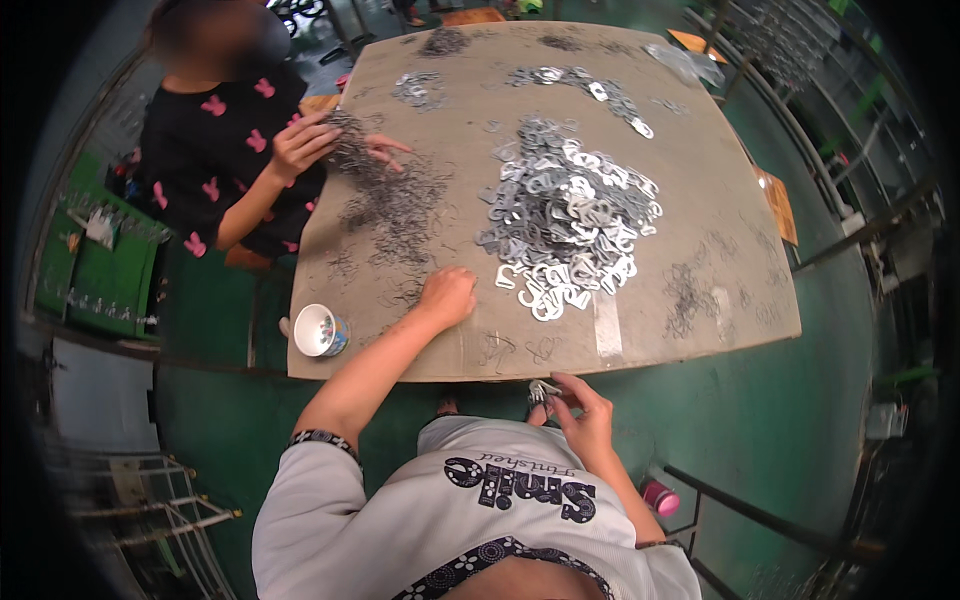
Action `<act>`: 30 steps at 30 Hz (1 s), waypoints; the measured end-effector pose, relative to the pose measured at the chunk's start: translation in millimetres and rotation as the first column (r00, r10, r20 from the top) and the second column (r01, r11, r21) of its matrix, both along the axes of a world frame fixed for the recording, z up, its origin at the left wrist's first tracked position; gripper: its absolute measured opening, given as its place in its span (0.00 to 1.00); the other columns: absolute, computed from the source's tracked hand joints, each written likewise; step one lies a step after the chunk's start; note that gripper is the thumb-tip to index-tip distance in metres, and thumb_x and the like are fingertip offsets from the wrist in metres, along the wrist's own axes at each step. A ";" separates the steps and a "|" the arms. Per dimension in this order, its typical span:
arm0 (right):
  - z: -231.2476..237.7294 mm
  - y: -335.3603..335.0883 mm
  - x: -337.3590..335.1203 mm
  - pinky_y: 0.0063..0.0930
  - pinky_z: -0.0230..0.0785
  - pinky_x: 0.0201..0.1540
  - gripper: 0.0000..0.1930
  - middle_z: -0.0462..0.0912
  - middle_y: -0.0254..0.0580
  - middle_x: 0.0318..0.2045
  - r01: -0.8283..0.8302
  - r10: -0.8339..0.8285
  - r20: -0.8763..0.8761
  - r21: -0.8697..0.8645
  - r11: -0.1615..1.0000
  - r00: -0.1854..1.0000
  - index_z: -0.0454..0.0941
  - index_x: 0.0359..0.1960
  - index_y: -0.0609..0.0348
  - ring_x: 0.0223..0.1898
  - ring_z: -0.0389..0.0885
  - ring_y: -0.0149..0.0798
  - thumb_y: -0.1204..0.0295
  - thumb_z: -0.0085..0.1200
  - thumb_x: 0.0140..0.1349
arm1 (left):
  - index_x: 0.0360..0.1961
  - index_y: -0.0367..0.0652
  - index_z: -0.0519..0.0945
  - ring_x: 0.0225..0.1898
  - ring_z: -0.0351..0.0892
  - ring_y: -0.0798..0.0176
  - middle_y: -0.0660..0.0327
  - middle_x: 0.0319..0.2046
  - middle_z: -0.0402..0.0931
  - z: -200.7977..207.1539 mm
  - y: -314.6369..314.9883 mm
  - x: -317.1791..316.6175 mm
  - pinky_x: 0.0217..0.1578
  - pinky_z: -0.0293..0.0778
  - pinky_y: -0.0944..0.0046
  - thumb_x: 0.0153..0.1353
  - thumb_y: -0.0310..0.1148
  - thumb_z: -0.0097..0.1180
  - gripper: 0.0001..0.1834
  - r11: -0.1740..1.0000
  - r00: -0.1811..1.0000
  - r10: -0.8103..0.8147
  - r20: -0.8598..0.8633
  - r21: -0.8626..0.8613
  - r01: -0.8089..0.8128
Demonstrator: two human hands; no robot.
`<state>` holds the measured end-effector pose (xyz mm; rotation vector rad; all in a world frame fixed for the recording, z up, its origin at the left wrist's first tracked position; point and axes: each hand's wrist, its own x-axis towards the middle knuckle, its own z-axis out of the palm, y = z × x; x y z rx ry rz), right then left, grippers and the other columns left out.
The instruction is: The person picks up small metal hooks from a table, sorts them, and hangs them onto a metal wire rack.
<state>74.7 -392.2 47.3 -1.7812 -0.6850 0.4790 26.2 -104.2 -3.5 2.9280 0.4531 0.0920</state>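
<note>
**Table [720,180] strewn with heaped metal**

The brown-topped table fills most of the view, its near edge just in front of the wearer's pale shirt [400,500]. At its left side is a co-worker [230,160] in a black top with pink shapes, one hand [303,147] raised at a tangle of wires, the other low over the surface.

The pile of flat metal pieces [575,200], grey and silvery, lies right of the table's middle. To its left spreads the dark heap of thin bent wires [395,205]. A curved band of flat pieces [598,90] lies beyond the pile; a thinner scatter of wires [690,300] lies to its right.

The left hand [447,297] rests on the table between heap and pile, fingers curled under; whether it pinches anything cannot be told. The right hand [583,415] is just off the near edge, thumb and fingers partly bent. Near the near-left corner stands a patterned cup [342,335]. Smallest, a silvery item [542,391] shows by the right fingertips; whether they grip it is unclear.
</note>
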 end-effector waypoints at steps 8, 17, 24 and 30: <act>-10.6 0.5 -2.9 0.20 0.73 0.33 0.23 0.82 0.42 0.29 0.025 -0.021 -0.113 0.035 0.999 0.993 0.73 0.49 0.58 0.29 0.81 0.29 0.83 0.59 0.49 | 0.26 0.40 0.76 0.41 0.68 0.56 0.58 0.34 0.68 64.0 -123.1 -30.6 0.44 0.64 0.61 0.45 0.25 0.60 0.06 0.552 0.918 -0.039 0.395 -0.757 0.350; -5.8 1.1 -4.2 0.22 0.75 0.33 0.23 0.83 0.42 0.29 0.036 -0.036 -0.006 0.068 0.997 0.999 0.72 0.49 0.58 0.29 0.82 0.30 0.83 0.59 0.49 | 0.25 0.40 0.75 0.38 0.68 0.54 0.57 0.33 0.70 58.2 -138.9 -31.0 0.42 0.64 0.59 0.45 0.24 0.59 0.05 0.737 0.874 -0.005 0.486 -0.589 0.332; -8.2 3.6 -4.3 0.22 0.75 0.29 0.21 0.83 0.43 0.28 -0.012 -0.002 0.109 0.126 0.992 0.994 0.74 0.48 0.59 0.27 0.82 0.32 0.83 0.58 0.50 | 0.28 0.39 0.74 0.37 0.72 0.53 0.55 0.34 0.74 44.0 -144.8 -30.3 0.40 0.67 0.58 0.46 0.21 0.57 0.07 0.699 0.820 0.035 0.571 -0.600 0.389; -50.3 7.3 49.1 0.26 0.70 0.30 0.17 0.80 0.46 0.29 -0.003 -0.022 0.212 0.115 0.993 0.977 0.75 0.45 0.61 0.28 0.79 0.41 0.82 0.53 0.51 | 0.29 0.38 0.71 0.31 0.77 0.56 0.55 0.33 0.78 49.5 -142.4 -37.0 0.35 0.71 0.62 0.47 0.17 0.53 0.08 0.643 0.773 -0.024 0.634 -0.582 0.498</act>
